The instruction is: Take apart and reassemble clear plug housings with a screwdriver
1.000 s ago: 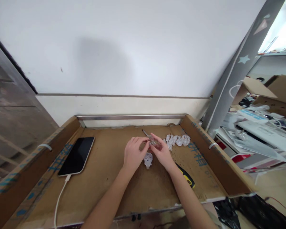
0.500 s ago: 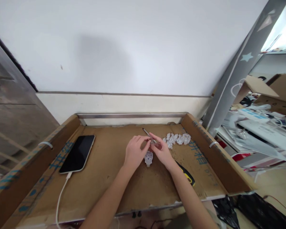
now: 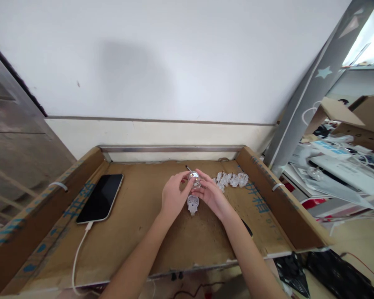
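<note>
- Filling the top of our view, the white wall (image 3: 190, 62) rises behind everything, and the grey post (image 3: 299, 99) with its pale stars slants along its right.
- Below it, here's our cardboard-lined worktop (image 3: 137, 245), walled on both sides with cardboard, blue print showing on its floor.
- Over on the right, outside that wall, we have a side table (image 3: 339, 174) heaped with papers and packaging.
- Down on the left, the phone (image 3: 100, 198) lies screen up, a white cable (image 3: 77, 257) running from its lower end toward us.
- And at the centre, the left hand (image 3: 173, 195): thumb and fingers narrowed, holding the clear round piece (image 3: 194, 178) just above the cardboard.
- Opposite, the right hand (image 3: 213, 197) curls its fingers at the piece's right side; whether it grips or only steadies, we can't tell from here.
- Beyond those fingers, we see a cluster of clear plug parts (image 3: 232, 179) with metal prongs.
- Just below the hands, one pale plug shell (image 3: 193, 204) lies on the cardboard.
- Smallest of all, a thin rod (image 3: 188, 167) pokes out past the fingertips, toward the wall.
</note>
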Motion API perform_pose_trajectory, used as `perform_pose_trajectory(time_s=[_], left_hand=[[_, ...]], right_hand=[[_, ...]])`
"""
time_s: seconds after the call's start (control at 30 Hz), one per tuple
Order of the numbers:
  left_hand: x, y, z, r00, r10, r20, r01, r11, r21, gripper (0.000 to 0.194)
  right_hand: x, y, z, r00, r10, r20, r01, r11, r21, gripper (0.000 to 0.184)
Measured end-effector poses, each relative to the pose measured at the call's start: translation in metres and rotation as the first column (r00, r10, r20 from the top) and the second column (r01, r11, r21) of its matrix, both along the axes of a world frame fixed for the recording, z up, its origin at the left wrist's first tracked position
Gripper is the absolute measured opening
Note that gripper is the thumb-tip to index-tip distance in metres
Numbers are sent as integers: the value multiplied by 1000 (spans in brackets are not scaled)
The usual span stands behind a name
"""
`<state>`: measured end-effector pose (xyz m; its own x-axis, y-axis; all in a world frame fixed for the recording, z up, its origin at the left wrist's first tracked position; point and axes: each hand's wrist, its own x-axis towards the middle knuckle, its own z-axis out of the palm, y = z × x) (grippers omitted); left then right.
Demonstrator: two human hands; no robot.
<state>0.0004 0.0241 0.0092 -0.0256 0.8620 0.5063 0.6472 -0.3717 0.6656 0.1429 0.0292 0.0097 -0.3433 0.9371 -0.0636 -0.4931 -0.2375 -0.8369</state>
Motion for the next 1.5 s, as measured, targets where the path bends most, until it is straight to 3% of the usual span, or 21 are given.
perform_pose_trajectory(time_s=[0.2, 0.3, 0.37, 0.43, 0.53, 0.6, 0.8, 1.03, 1.23, 1.37, 1.5], left_hand=[[0, -1, -1, 994, -70, -86, 79, 992, 99, 22], [-2, -1, 3, 997, -77, -19, 78, 994, 74, 27], [-6, -2, 8, 993, -99, 70, 98, 995, 11, 27], [-13, -3, 11, 974, -203, 103, 215, 969, -119, 21], [-20, -7, 10, 903, -429, 27, 411, 842, -350, 28], [-21, -9, 6, 878, -474, -63, 409, 814, -413, 28], [-15, -8, 1, 886, -348, -306, 267, 923, -277, 29], [-21, -3, -3, 931, -261, -254, 175, 932, -317, 45], [-18, -3, -5, 938, -214, -273, 153, 961, -229, 74], [-14, -5, -2, 943, -163, -290, 110, 976, -188, 74], [-12, -4, -2, 949, -195, -247, 162, 975, -149, 70]], right_hand=[[-1, 4, -9, 995, 47, -83, -56, 993, -103, 35], [0, 4, -11, 993, 56, -105, -68, 990, -122, 29], [1, 6, -12, 993, 25, -117, -39, 992, -122, 28], [4, 8, -11, 991, -39, -127, 24, 992, -120, 29], [6, 11, -11, 983, -136, -126, 122, 986, -114, 29], [6, 13, -12, 979, -171, -111, 159, 981, -110, 29], [6, 14, -15, 980, -196, -27, 194, 978, -75, 30], [5, 13, -16, 964, -244, 110, 243, 970, 16, 33], [-2, 11, -18, 890, -351, 292, 298, 931, 213, 30], [-6, 8, -20, 815, -426, 393, 286, 885, 367, 28], [-7, 4, -21, 754, -476, 453, 259, 849, 461, 28]])
